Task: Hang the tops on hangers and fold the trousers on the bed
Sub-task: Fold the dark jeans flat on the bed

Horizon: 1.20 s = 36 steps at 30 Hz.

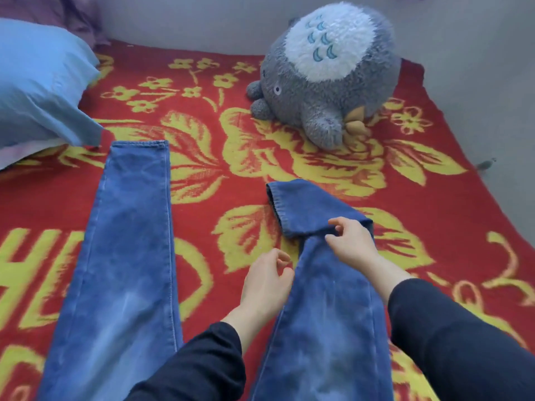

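While the jeans [130,256] are lying spread on the bed [434,198], both legs running lengthwise away from the wearer, the right-side leg's far end is lying folded askew. The right hand [351,243], the nearer one, is resting at that fold with fingers curled; whether it is pinching denim cannot be told. The left hand [267,285], loosely curled and holding nothing, is hovering beside that leg's inner edge

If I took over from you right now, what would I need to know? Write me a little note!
Left hand: loosely curled, holding nothing, beside the crumpled trouser leg.
Right hand: curled over that leg's flopped-over end; grip unclear.
Blue denim jeans lie spread on the red-and-yellow flowered blanket; one leg flat and straight, the other's end bent sideways.
Done: jeans laid out.
Left: straighten that leg, fold the jeans. No tops or hangers in view.
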{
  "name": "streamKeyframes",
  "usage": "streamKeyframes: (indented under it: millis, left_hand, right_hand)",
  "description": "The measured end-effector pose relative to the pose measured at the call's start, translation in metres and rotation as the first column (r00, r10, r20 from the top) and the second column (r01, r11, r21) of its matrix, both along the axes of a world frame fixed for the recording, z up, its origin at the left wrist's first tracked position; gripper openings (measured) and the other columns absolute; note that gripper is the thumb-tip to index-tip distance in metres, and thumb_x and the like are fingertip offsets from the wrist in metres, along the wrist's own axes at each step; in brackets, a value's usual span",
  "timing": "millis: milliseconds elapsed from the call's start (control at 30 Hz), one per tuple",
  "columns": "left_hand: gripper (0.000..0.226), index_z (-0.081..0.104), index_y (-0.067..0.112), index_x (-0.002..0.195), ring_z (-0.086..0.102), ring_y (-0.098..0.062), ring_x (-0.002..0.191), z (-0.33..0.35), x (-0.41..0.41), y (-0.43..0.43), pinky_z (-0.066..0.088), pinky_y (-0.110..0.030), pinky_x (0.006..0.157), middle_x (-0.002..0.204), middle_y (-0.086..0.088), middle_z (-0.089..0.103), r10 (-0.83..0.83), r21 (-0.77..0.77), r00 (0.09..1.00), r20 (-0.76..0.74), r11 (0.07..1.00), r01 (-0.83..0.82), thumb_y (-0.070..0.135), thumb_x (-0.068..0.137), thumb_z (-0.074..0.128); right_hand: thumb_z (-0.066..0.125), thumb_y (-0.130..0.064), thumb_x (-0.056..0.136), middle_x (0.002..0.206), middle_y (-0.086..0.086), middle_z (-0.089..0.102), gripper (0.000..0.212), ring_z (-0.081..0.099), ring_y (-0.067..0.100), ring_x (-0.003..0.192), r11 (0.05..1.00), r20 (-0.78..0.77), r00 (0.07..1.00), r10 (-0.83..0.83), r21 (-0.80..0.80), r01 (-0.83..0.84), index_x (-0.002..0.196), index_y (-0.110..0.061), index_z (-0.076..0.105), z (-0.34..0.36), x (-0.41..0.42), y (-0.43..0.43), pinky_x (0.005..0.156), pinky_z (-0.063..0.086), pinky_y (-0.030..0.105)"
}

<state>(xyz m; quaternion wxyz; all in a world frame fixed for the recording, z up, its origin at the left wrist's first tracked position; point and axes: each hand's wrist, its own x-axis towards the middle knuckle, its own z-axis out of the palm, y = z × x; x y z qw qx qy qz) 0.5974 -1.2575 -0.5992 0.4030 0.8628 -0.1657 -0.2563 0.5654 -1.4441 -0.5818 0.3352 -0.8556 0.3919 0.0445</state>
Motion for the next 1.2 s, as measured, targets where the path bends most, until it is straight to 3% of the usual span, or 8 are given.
streamKeyframes:
  millis: [133, 333, 500, 567, 733, 867, 1000, 1200]
  left_hand:
    - [0.015, 0.063, 0.025, 0.094, 0.053, -0.001, 0.073, -0.03, -0.059, -0.063, 0.04, -0.02, 0.066, 0.081, 0.014, 0.058, 0.003, -0.036, 0.999, -0.033, 0.999, -0.004, 0.019, 0.085, 0.054]
    - [0.053, 0.046, 0.029, 0.113, 0.03, -0.015, 0.108, -0.066, -0.142, -0.111, 0.033, -0.032, 0.087, 0.115, 0.009, 0.034, -0.071, 0.217, 0.982, 0.177, 0.976, 0.031, 0.059, 0.071, 0.057]
    - [0.058, 0.038, 0.019, 0.111, 0.03, -0.026, 0.119, -0.063, -0.155, -0.116, 0.031, -0.037, 0.089, 0.13, -0.001, 0.029, -0.205, 0.407, 0.937, 0.285, 0.911, 0.075, 0.048, 0.067, 0.061]
    - [0.049, 0.041, 0.015, 0.112, 0.03, -0.027, 0.123, -0.057, -0.154, -0.116, 0.032, -0.037, 0.093, 0.135, -0.003, 0.028, -0.217, 0.421, 0.938, 0.269, 0.903, 0.088, 0.035, 0.072, 0.059]
    - [0.018, 0.054, 0.012, 0.097, 0.04, -0.024, 0.112, -0.043, -0.142, -0.096, 0.036, -0.033, 0.081, 0.122, -0.002, 0.045, -0.198, 0.358, 0.968, 0.152, 0.924, 0.133, 0.018, 0.08, 0.052]
    - [0.031, 0.034, 0.016, 0.054, 0.03, -0.021, 0.063, -0.036, -0.116, -0.058, 0.029, -0.032, 0.055, 0.063, -0.004, 0.033, 0.063, 0.106, 0.975, -0.213, 0.994, -0.04, 0.013, 0.072, 0.058]
    - [0.032, 0.032, 0.022, 0.05, 0.026, -0.014, 0.045, -0.008, -0.084, 0.003, 0.03, -0.019, 0.045, 0.052, 0.004, 0.025, 0.138, -0.128, 0.701, -0.699, 0.941, -0.312, 0.005, 0.065, 0.054]
    - [0.021, 0.039, 0.022, 0.042, 0.032, -0.01, 0.037, 0.05, -0.032, 0.124, 0.028, -0.018, 0.043, 0.043, 0.003, 0.031, 0.079, -0.226, 0.676, -0.732, 0.908, -0.352, 0.008, 0.056, 0.046]
  right_hand:
    - [0.053, -0.017, 0.092, 0.137, 0.009, 0.039, 0.052, 0.039, 0.027, 0.126, 0.943, -0.067, 0.973, 0.222, -0.24, -0.232, 0.143, -0.021, 0.041, -0.031, -0.026, -0.052, 0.098, 0.041, 0.038]
    - [0.056, -0.034, 0.093, 0.148, 0.003, 0.034, 0.058, 0.031, 0.027, 0.133, 0.803, -0.195, 0.904, 0.382, -0.415, -0.428, 0.147, -0.036, 0.033, -0.053, -0.02, -0.091, 0.103, 0.033, 0.044]
    - [0.048, -0.034, 0.097, 0.082, 0.011, 0.059, 0.032, 0.058, 0.037, 0.098, 0.851, -0.045, 0.953, 0.301, -0.438, -0.29, 0.074, -0.015, 0.061, -0.046, 0.003, -0.092, 0.069, 0.036, 0.037]
    - [0.051, -0.029, 0.095, 0.088, 0.012, 0.062, 0.025, 0.059, 0.037, 0.1, 0.866, -0.036, 0.936, 0.349, -0.37, -0.337, 0.084, -0.012, 0.064, -0.039, 0.014, -0.096, 0.068, 0.041, 0.035]
    - [0.06, -0.022, 0.09, 0.144, 0.008, 0.038, 0.055, 0.047, 0.035, 0.124, 0.639, -0.438, 0.723, 0.534, -0.351, -0.684, 0.14, -0.018, 0.037, -0.041, 0.013, -0.092, 0.093, 0.046, 0.044]
    - [0.042, -0.013, 0.091, 0.104, 0.021, 0.063, 0.016, 0.058, 0.042, 0.097, 0.757, -0.145, 0.894, 0.424, -0.486, -0.438, 0.093, -0.01, 0.058, -0.038, 0.023, -0.078, 0.068, 0.042, 0.038]
    - [0.042, -0.018, 0.09, 0.098, 0.026, 0.064, 0.027, 0.058, 0.041, 0.097, 0.944, 0.082, 0.974, 0.213, -0.274, -0.183, 0.094, 0.0, 0.063, 0.001, 0.054, -0.057, 0.073, 0.041, 0.038]
    - [0.047, -0.017, 0.085, 0.07, 0.014, 0.055, 0.024, 0.053, 0.029, 0.074, 0.998, 0.268, 0.962, 0.059, -0.019, -0.056, 0.064, -0.008, 0.052, 0.063, 0.106, 0.026, 0.066, 0.04, 0.033]
